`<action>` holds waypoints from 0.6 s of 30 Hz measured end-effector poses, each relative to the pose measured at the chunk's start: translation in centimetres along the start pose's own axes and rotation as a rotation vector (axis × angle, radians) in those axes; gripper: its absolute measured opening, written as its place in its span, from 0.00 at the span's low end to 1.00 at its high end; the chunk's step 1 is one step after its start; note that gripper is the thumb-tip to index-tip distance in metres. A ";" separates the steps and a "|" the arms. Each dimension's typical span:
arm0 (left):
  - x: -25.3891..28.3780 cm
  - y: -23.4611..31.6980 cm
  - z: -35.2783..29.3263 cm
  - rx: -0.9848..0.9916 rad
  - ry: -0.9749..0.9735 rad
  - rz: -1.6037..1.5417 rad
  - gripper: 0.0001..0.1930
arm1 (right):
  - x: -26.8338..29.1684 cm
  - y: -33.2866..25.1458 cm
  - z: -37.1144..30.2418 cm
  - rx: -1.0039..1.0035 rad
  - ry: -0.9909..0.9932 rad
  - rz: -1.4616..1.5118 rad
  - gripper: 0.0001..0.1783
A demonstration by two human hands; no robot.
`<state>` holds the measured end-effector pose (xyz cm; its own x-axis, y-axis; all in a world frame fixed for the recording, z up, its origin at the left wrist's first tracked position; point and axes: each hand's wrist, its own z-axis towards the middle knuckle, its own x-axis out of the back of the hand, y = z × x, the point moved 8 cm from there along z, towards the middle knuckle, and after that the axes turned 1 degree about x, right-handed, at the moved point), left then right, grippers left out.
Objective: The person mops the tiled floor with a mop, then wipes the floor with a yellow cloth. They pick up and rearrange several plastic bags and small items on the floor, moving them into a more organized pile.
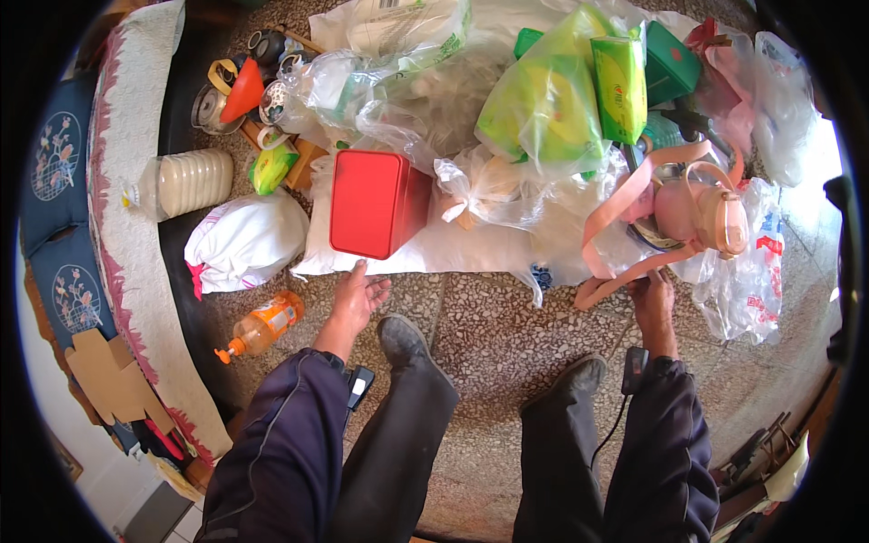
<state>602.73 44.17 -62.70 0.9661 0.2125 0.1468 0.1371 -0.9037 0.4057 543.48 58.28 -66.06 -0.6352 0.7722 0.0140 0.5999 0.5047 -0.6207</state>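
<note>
My left hand (pixel 358 303) is palm up with its fingers apart, and one fingertip reaches the near lower edge of a red box (pixel 367 204). The box rests on a white plastic sheet or sack (pixel 416 258). My right hand (pixel 654 303) has its fingers curled beside a broad pink strap (pixel 593 231), at the sheet's near edge. What those fingers hold, if anything, is hidden. The strap loops around a pink bottle (pixel 692 213) with a carry handle. Between the hands lies a knotted clear bag (pixel 475 195) with tan contents.
An orange pump bottle (pixel 267 321), a white cloth bundle (pixel 249 240) and a plastic jug (pixel 195 181) lie at the left. Green-yellow bags (pixel 548 109), a tissue pack (pixel 620 86) and a green box (pixel 670 63) are piled behind. Crumpled clear bags (pixel 742 290) lie right.
</note>
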 end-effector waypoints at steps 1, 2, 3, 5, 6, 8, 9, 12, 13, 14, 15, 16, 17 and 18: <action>-0.1 -0.3 -0.1 0.011 0.028 -0.001 0.24 | 0.3 0.1 0.3 0.004 0.014 0.019 0.06; -0.6 -0.7 -0.2 0.032 0.018 -0.009 0.27 | 0.5 0.5 0.4 -0.018 0.024 0.036 0.06; -1.1 -0.7 -0.4 0.018 -0.026 -0.018 0.27 | 0.4 0.5 0.6 -0.013 -0.018 0.085 0.06; -1.8 -0.9 -0.7 -0.005 -0.039 -0.019 0.26 | 0.9 0.4 0.7 0.008 -0.008 0.082 0.06; -1.8 -1.0 -0.8 -0.024 -0.018 -0.011 0.26 | 1.3 0.6 0.7 -0.003 0.016 0.082 0.06; -1.8 -1.3 -1.1 -0.018 0.024 0.002 0.26 | 1.4 0.4 0.8 0.004 -0.019 0.094 0.06; -2.0 -1.4 -1.3 -0.019 0.012 0.000 0.27 | 1.9 0.4 0.7 0.004 0.015 0.081 0.06; -2.4 -1.7 -1.7 -0.015 -0.005 -0.001 0.25 | 2.4 0.2 0.8 0.013 -0.006 0.103 0.06; -2.5 -2.0 -1.8 0.006 0.006 -0.004 0.24 | 2.7 0.0 0.7 0.021 -0.002 0.074 0.06; -2.5 -2.4 -1.9 0.026 0.018 -0.008 0.22 | 2.9 0.0 0.7 0.017 -0.006 0.083 0.06; -2.7 -2.6 -2.1 0.038 0.008 0.008 0.20 | 3.1 0.0 0.8 0.013 -0.016 0.086 0.05; -3.0 -2.8 -2.2 0.037 -0.016 0.005 0.20 | 3.3 -0.2 0.7 0.039 -0.025 0.086 0.05; -3.2 -3.0 -2.4 0.037 -0.020 0.003 0.20 | 3.3 -1.0 0.6 0.144 -0.051 -0.082 0.05; -3.2 -3.2 -2.6 0.039 -0.014 -0.004 0.19 | 3.2 -1.2 0.5 0.169 -0.093 -0.105 0.05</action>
<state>598.60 47.34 -62.13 0.9684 0.2109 0.1329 0.1487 -0.9167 0.3708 540.46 59.93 -65.66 -0.7370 0.6756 0.0181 0.4426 0.5028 -0.7425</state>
